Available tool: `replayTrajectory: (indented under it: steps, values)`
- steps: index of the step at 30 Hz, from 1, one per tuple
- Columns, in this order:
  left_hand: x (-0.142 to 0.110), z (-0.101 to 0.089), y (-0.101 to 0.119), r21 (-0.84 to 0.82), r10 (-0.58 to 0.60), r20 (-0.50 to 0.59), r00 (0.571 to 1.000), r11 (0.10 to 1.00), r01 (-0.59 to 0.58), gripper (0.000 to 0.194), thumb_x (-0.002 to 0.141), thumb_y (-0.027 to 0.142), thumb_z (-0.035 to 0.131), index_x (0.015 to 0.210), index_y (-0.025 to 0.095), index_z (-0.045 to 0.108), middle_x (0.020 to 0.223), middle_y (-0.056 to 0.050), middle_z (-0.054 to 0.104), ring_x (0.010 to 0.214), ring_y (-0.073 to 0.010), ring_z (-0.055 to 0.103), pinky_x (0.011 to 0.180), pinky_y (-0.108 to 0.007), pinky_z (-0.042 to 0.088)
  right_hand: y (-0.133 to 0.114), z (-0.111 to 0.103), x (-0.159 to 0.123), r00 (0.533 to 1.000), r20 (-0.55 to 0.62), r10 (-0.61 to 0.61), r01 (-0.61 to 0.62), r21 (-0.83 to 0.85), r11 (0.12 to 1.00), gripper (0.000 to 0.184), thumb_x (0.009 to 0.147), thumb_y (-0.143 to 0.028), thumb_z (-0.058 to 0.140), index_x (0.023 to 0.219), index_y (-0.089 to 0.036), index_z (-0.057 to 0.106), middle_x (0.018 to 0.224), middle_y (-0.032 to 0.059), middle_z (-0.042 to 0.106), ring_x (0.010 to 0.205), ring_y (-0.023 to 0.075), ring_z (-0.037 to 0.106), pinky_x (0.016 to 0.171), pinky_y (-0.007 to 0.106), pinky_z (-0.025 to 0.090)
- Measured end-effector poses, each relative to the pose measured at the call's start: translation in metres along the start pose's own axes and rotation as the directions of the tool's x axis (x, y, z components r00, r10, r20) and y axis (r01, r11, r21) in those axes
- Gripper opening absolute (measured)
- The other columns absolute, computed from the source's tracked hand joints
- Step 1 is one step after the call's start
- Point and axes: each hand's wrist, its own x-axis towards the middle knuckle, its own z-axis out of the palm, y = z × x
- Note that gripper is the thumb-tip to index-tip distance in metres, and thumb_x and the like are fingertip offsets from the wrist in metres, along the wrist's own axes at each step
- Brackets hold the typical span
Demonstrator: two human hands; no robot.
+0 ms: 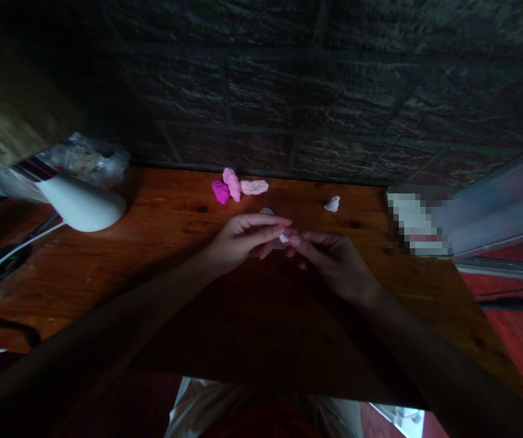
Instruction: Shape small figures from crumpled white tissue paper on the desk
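Over the middle of the table, my left hand and my right hand meet at the fingertips. Between their thumbs and fingers they pinch a small white piece of modelling clay. Something pale and thin shows behind my left fingers, mostly hidden. Beyond the hands lie a magenta clay lump, a pink clay lump and a pale pink clay lump, touching one another. A separate white clay lump sits farther right.
A white tapered object with a cable lies on the left of the wooden table, near crumpled clear plastic. A dark brick-patterned wall rises behind. At the right stand a blurred-out pale item and a translucent box.
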Motion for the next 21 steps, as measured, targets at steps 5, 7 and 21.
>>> replayTrajectory:
  steps: [5,7,21]
  values:
    - [0.0005,0.0006,-0.0020,-0.023,0.036,-0.016,0.999,0.999,-0.036,0.019,0.079,0.032,0.090,0.093,0.021,0.084,0.080,-0.001,0.078,0.042,-0.0034,0.051,0.040,-0.018,0.036,-0.0016,0.0014,-0.0015,0.999,-0.008,-0.031,0.031,-0.006,1.000,0.036,0.085,-0.058,0.078,0.087,-0.022,0.084,0.079,0.0015,0.076,0.061,0.0101,0.058,0.057,0.023,0.052]
    - [0.0006,0.0012,-0.0033,-0.031,0.040,-0.027,0.999,0.999,-0.041,0.019,0.074,0.030,0.093,0.086,0.020,0.082,0.073,0.001,0.075,0.042,-0.0030,0.049,0.039,-0.017,0.034,-0.0006,0.0011,-0.0021,0.999,0.007,-0.035,0.035,-0.005,0.999,0.030,0.084,-0.052,0.081,0.091,-0.023,0.084,0.081,0.0010,0.077,0.063,0.0108,0.060,0.059,0.024,0.053]
    - [0.0004,0.0031,-0.0031,-0.069,-0.024,-0.047,0.999,0.997,0.021,0.026,0.077,0.032,0.090,0.096,0.019,0.079,0.083,-0.001,0.078,0.043,-0.0027,0.049,0.040,-0.018,0.033,0.0000,0.0027,-0.0024,0.997,-0.052,-0.061,0.060,-0.008,0.998,0.026,0.083,-0.047,0.082,0.092,-0.023,0.084,0.081,0.0005,0.078,0.063,0.0108,0.062,0.059,0.024,0.054]
